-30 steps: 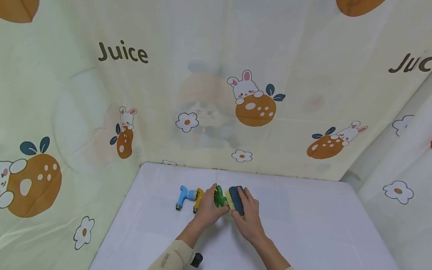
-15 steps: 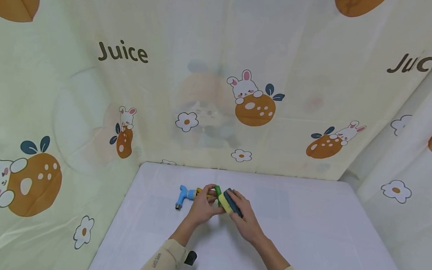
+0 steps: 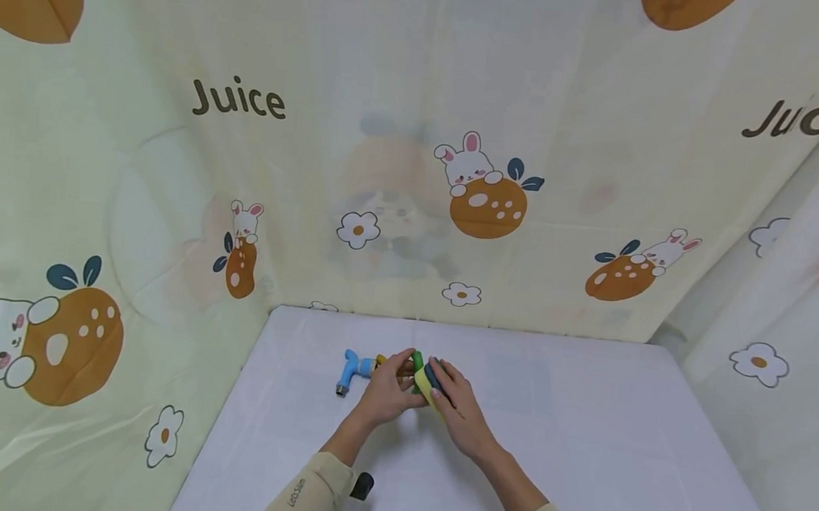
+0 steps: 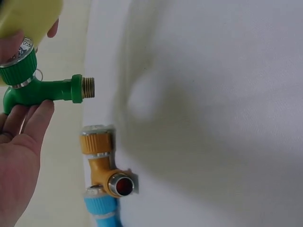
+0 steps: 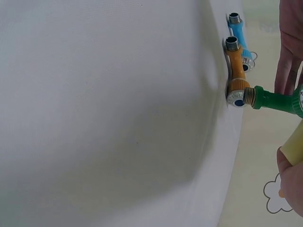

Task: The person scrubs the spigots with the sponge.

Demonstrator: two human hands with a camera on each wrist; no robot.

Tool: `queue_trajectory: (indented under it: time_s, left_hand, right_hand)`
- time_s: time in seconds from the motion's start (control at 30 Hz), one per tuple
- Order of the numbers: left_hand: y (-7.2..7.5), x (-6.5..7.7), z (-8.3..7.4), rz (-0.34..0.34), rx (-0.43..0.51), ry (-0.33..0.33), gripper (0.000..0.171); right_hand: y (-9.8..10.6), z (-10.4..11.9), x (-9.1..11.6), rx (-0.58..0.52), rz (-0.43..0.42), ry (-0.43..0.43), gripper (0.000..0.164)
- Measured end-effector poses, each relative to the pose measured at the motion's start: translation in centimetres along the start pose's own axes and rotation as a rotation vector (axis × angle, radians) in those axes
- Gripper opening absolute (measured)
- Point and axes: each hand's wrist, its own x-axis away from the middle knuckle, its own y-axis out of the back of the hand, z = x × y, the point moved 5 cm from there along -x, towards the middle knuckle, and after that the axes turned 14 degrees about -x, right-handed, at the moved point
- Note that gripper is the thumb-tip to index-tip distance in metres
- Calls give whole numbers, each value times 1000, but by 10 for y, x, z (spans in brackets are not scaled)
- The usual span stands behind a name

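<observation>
My left hand (image 3: 383,394) holds a green tap (image 4: 47,91) from beneath, the fingers against its body. The tap is raised above the table, its brass threaded end sticking out past the fingers in the left wrist view. My right hand (image 3: 466,419) grips a sponge (image 3: 424,383) with a yellow side and a dark blue side. The sponge's yellow side lies against the tap's knob end, covering part of it in the head view. Just left of the left hand are an orange-yellow tap (image 4: 99,170) and a light blue tap (image 3: 356,367).
The orange-yellow and blue taps lie close together on the white-covered table (image 3: 580,450). Behind and at both sides hangs a cream curtain (image 3: 301,203) printed with rabbits, oranges and flowers. Black wrist devices (image 3: 363,486) sit at both sleeves.
The left hand has shifted left and turned the green tap. The sponge has tilted and moved left, bringing its yellow side onto the tap, and the right fingers now cover more of it.
</observation>
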Motion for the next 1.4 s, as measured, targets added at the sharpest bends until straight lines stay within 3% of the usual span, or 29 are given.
queue_trajectory:
  time_s: [0.57, 0.93, 1.4]
  left_hand:
    - [1, -1, -4, -17, -78, -32, 88]
    - [2, 1, -4, -18, -105, -11, 84]
    - [8, 6, -4, -18, -124, -35, 82]
  right_hand:
    - [-3, -2, -3, 29, -33, 3, 58]
    - [-8, -1, -7, 72, -72, 44, 57]
    - [-19, 6, -15, 70, -80, -32, 56]
